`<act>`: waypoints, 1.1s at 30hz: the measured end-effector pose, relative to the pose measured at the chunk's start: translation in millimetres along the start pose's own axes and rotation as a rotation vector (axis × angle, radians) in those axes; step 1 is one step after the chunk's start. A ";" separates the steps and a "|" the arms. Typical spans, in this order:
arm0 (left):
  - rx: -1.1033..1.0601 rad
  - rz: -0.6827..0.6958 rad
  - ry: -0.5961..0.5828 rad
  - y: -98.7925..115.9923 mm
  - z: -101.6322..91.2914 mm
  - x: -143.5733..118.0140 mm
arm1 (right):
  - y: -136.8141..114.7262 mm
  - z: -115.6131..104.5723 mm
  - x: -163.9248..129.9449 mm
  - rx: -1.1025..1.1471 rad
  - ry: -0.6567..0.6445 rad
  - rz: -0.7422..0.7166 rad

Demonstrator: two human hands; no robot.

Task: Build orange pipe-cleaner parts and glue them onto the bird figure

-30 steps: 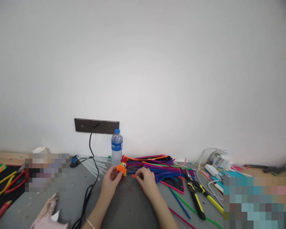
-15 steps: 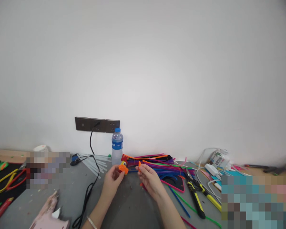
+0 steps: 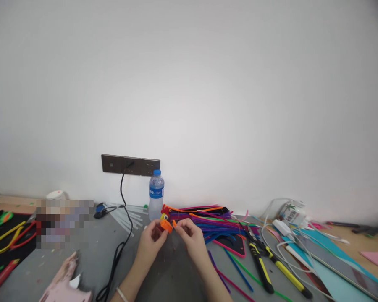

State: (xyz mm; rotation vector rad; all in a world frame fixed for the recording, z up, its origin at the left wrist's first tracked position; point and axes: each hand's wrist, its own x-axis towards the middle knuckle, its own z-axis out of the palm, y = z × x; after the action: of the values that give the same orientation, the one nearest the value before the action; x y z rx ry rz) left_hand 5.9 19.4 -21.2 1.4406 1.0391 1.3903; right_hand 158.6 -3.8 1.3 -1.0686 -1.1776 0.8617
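Centrally: Left Hand (image 3: pixel 149 242) and Right Hand (image 3: pixel 192 241) at a Small Figure (image 3: pixel 166 223)

Nearest the viewer, a pink object (image 3: pixel 66 290) lies at lower left on the grey table (image 3: pixel 173 279); a band (image 3: pixel 122 295) circles the left wrist. Pliers (image 3: pixel 261 268) with yellow-and-black handles lie at right, their handles spread, a blue stick (image 3: pixel 239 270) to their left. Farther in, the left hand pinches the figure, which has a red top, a visible eye and an orange front, between thumb and fingers above the table. The right hand, fingertips closed narrowly, holds an orange piece (image 3: pixel 174 224) just beside that front; whether the two touch cannot be told. Behind lie a bundle of coloured sticks (image 3: pixel 214 223) and, upright, a blue-capped bottle (image 3: pixel 156 201). Farthest, a black cord (image 3: pixel 122 191) hangs from a dark socket strip (image 3: pixel 113 164) on the pale wall (image 3: pixel 208 105).
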 end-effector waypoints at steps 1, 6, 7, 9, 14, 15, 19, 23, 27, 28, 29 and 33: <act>0.007 -0.002 0.000 0.8 0.3 -0.2 | -1.4 1.1 -0.8 -0.044 0.010 -0.034; 0.016 0.017 -0.018 1.7 1.3 -0.6 | -2.2 2.9 -3.0 -0.125 0.003 -0.073; 0.014 0.019 -0.019 1.6 1.4 -0.6 | -1.4 2.8 -2.9 -0.122 0.001 -0.070; 0.009 0.020 -0.025 1.3 1.7 -0.8 | 0.7 2.8 -2.7 -0.110 0.001 -0.059; 0.027 0.037 -0.032 3.2 2.7 -1.8 | 5.0 5.2 -2.5 -0.073 -0.006 -0.032; 0.033 0.037 -0.027 4.4 2.8 -1.9 | 5.3 5.8 -2.4 -0.065 -0.011 -0.026; 0.043 0.024 -0.035 9.8 2.9 -2.3 | 4.5 6.5 -1.8 -0.056 -0.007 -0.005; 0.050 0.030 -0.049 10.1 2.6 -2.2 | 2.3 3.7 -1.1 -0.105 -0.010 -0.003; 0.062 0.047 -0.055 5.0 2.3 -2.0 | 2.3 0.7 -1.1 -0.156 0.000 -0.095; 0.066 0.051 -0.056 3.9 2.3 -1.8 | 2.5 0.4 -1.3 -0.156 0.011 -0.123; 0.070 0.054 -0.058 3.1 2.4 -1.7 | 2.7 0.2 -1.6 -0.153 0.022 -0.149; 0.076 0.070 -0.072 2.6 2.6 -1.6 | 1.8 0.1 -2.9 -0.170 0.034 -0.213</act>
State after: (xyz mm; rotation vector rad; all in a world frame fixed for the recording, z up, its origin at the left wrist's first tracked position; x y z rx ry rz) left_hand 8.5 17.1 -19.2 1.5842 1.0133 1.3513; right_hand 158.0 -6.0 -1.2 -1.0674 -1.3270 0.5838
